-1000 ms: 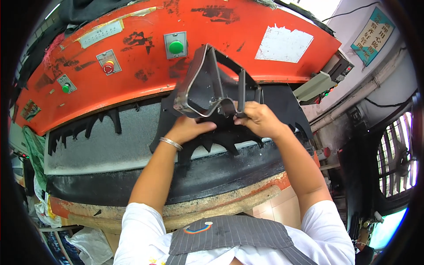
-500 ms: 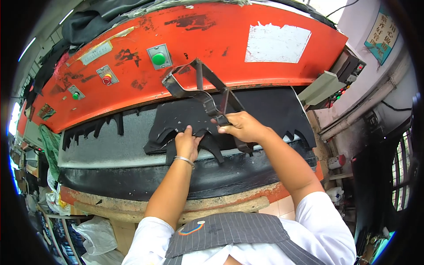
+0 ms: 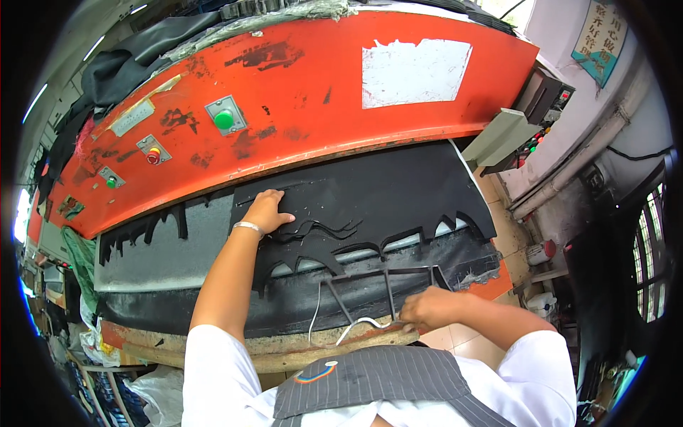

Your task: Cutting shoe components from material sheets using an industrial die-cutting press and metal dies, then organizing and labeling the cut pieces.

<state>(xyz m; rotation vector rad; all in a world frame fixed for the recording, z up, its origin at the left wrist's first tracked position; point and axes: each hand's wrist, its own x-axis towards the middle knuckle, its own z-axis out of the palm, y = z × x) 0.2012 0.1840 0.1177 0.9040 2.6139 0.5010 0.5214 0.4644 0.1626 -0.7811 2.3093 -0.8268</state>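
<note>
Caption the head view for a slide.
Left hand spread on a black sheet, right hand gripping a metal frame, in front of an orange machine.

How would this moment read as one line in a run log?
Left hand: spread on black sheet | Right hand: gripping metal frame near worn front edge | Behind sheet: red panel
</note>
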